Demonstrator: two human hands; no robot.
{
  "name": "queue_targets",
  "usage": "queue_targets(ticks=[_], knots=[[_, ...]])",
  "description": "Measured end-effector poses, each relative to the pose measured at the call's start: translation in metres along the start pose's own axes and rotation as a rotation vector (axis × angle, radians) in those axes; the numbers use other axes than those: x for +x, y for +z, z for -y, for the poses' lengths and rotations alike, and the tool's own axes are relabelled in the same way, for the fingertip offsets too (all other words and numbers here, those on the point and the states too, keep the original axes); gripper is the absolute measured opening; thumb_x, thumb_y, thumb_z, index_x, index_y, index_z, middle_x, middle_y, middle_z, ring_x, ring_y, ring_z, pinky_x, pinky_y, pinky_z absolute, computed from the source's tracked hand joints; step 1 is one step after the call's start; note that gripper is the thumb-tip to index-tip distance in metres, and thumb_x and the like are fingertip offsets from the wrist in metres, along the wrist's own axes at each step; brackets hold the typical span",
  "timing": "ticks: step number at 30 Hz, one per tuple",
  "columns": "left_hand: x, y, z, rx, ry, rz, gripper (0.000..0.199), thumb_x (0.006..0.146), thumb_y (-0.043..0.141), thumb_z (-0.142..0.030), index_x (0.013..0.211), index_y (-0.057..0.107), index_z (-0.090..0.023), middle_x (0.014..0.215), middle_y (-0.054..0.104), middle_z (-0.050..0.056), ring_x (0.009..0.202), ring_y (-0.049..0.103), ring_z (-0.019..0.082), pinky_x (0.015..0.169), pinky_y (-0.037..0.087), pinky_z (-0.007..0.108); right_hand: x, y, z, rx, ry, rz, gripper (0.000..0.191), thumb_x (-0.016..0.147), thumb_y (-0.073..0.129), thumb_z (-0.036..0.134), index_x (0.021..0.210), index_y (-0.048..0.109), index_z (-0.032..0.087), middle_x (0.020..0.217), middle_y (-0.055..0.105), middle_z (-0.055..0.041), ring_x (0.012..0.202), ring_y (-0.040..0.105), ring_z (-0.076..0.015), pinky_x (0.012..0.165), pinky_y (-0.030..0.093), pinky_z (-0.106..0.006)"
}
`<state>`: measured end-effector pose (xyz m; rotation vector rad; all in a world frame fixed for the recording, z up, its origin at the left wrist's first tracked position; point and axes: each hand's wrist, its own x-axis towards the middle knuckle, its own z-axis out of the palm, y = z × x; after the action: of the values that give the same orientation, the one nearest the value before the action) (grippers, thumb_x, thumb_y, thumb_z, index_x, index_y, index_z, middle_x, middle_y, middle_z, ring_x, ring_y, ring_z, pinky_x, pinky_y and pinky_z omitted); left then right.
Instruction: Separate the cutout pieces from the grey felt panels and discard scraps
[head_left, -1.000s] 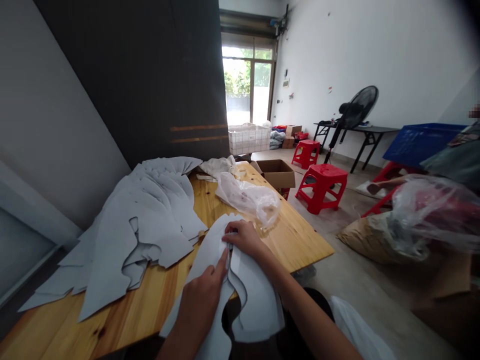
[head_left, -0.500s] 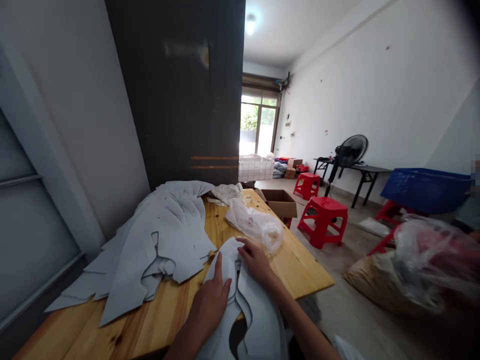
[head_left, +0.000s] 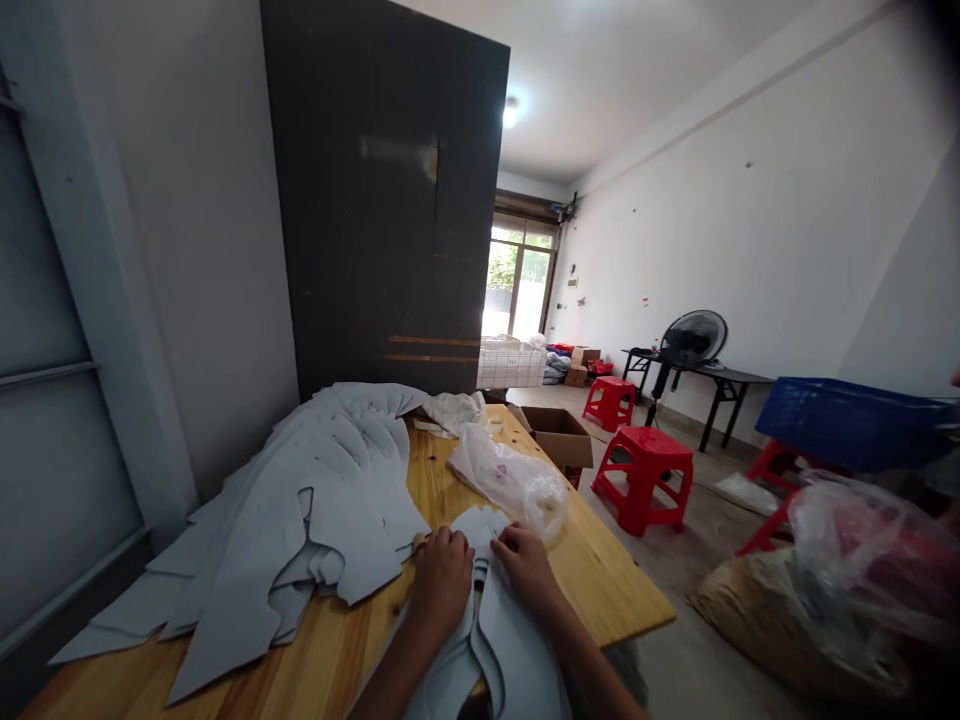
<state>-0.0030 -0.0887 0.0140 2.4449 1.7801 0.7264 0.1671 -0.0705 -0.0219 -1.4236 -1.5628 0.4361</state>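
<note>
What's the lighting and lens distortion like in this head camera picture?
In the head view, the glazed door glares white with daylight, the ceiling lamp blooms, the tall dark panel leans from wide-angle distortion, and the top right corner falls dark.

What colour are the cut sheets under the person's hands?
The cut sheets are pale grey-blue, clearest in the head view.

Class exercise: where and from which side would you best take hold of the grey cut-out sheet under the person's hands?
Grip the grey cut-out sheet by its upper edge, coming from above with the fingers of both hands, near where the left hand and right hand sit. It looks thin and flat, so a top pinch should suit, and the curved cut-out lower down leaves narrow strips that may flop.
</note>
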Motion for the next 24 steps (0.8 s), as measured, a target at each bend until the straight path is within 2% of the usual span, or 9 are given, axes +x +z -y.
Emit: queue_targets(ticks=[3,7,16,24], knots=[[0.002,-0.001,-0.002,-0.050,-0.027,0.038,0.021,0.100,0.047,-0.018,0.096,0.067,-0.017,0.108,0.074,0.013,0.107,0.070,0.030,0.095,0.047,0.042,-0.002,-0.005,0.001,0.016,-0.007,0.045,0.024,0.084,0.063,0.020,0.061,0.059,0.019,0.075,0.061,-0.0022,0.074,0.061,-0.0188,0.071,0.044,-0.029],[0.008,-0.003,0.003,-0.132,-0.019,0.083,0.016,0.098,0.049,-0.015,0.093,0.062,-0.022,0.103,0.076,0.007,0.106,0.071,0.026,0.093,0.045,0.037,-0.003,-0.009,0.002,0.034,-0.007,0.091,0.024,0.086,0.062,0.018,0.062,0.058,0.020,0.079,0.061,-0.0027,0.077,0.062,-0.0193,0.073,0.045,-0.029],[0.018,0.000,0.021,-0.280,0.008,0.185,0.011,0.099,0.053,-0.023,0.092,0.061,-0.023,0.096,0.078,0.002,0.098,0.073,0.024,0.095,0.042,0.040,-0.002,-0.010,-0.002,0.059,0.018,0.168,0.022,0.085,0.064,0.016,0.065,0.056,0.020,0.087,0.063,-0.0037,0.082,0.062,-0.0202,0.076,0.046,-0.031],[0.018,0.002,0.021,-0.307,0.011,0.213,0.009,0.100,0.053,-0.025,0.095,0.060,-0.022,0.096,0.075,0.003,0.099,0.069,0.025,0.095,0.041,0.042,-0.006,-0.016,0.004,0.024,-0.014,0.187,0.021,0.089,0.062,0.018,0.070,0.056,0.022,0.091,0.063,-0.0043,0.084,0.061,-0.0209,0.077,0.047,-0.032]])
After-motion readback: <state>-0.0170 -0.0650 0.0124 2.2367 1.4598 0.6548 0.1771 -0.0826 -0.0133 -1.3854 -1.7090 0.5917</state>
